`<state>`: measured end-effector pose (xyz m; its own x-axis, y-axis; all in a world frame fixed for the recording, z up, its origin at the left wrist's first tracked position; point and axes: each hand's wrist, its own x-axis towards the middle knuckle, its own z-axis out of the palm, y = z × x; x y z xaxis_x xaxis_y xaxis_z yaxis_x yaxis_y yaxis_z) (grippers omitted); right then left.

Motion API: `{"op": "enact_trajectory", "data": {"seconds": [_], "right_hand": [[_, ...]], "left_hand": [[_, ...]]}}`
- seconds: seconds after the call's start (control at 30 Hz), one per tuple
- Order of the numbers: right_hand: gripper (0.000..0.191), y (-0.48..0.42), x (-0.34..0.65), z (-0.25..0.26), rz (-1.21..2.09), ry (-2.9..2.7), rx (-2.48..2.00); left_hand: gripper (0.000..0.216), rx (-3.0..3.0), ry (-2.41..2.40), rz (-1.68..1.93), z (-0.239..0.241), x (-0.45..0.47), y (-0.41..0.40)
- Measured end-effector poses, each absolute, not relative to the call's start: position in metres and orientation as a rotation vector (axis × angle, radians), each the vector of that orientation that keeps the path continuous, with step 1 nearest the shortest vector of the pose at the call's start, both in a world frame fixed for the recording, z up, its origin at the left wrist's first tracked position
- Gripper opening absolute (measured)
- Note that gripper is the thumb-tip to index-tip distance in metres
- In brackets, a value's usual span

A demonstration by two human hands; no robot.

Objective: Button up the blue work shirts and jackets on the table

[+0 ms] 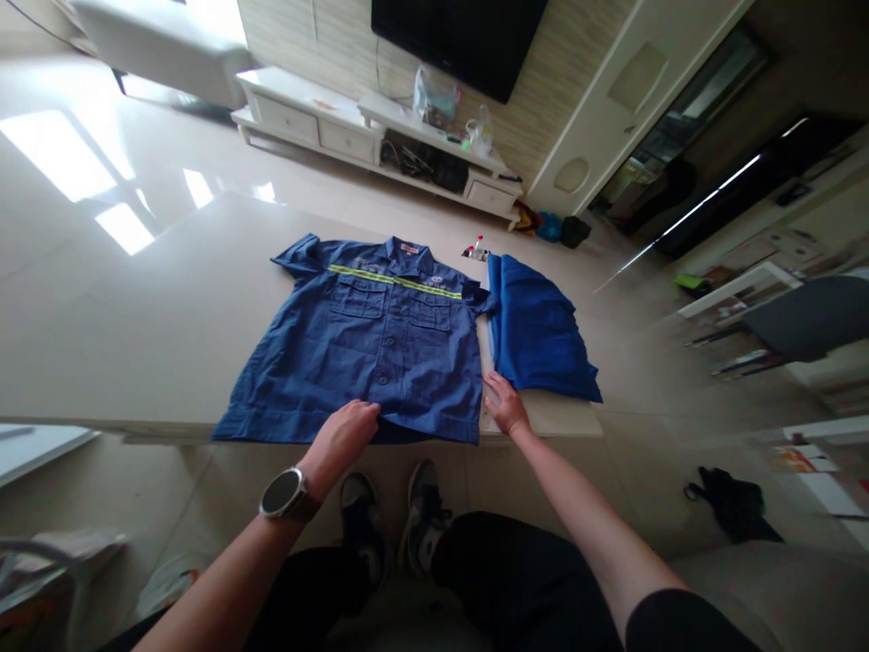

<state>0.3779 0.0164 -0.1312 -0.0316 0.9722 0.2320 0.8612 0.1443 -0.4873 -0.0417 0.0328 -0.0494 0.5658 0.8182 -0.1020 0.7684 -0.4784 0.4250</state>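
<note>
– Glossy pale table (149,335) across the left and middle of the frame, white cabinet (289,118) and dark television (458,36) at the top. What does the head view show lying out?

– One navy short-sleeved shirt (367,349), flat at the centre, front up, collar toward the top and hem along the near edge. A brighter blue cloth (539,326), in folds, lies just beside it, right of centre.

– And the hands?

– The left hand (348,433), below centre, has its fingers curled in on the front hem, seemingly pinching it. The right hand (506,406), near the shirt's lower right corner, has its fingers loosely extended; whether the tips touch cloth, I can't tell.

– How would that shirt handle?

– Light and soft, I'd judge, with some body to the weave; hardly fragile, but quick to crease. Shoulders, side seams and hem look like the firmest holds. A pinch at the front opening might catch only one layer.
</note>
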Motion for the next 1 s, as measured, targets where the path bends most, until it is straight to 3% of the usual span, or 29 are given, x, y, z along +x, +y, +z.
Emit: {"op": "enact_trajectory", "data": {"seconds": [0.43, 0.67, 0.8, 1.0], "right_hand": [[0.052, 0.015, 0.372, -0.129, 0.252, -1.906, -1.756], [0.046, 0.009, 0.346, -0.123, 0.247, -1.670, -1.767], [0.031, -0.002, 0.290, -0.095, 0.216, -1.391, -1.757], [0.019, -0.033, 0.181, -0.034, 0.501, -1.687, -1.582]], "left_hand": [[0.018, 2.419, 1.293, -0.131, -0.031, -0.027, 0.036], [0.034, 2.408, 1.281, -0.153, -0.013, -0.021, 0.036], [0.032, 2.391, 1.378, -0.153, -0.006, -0.016, 0.029], [0.029, 2.424, 1.459, -0.091, 0.000, -0.009, 0.010]]}}
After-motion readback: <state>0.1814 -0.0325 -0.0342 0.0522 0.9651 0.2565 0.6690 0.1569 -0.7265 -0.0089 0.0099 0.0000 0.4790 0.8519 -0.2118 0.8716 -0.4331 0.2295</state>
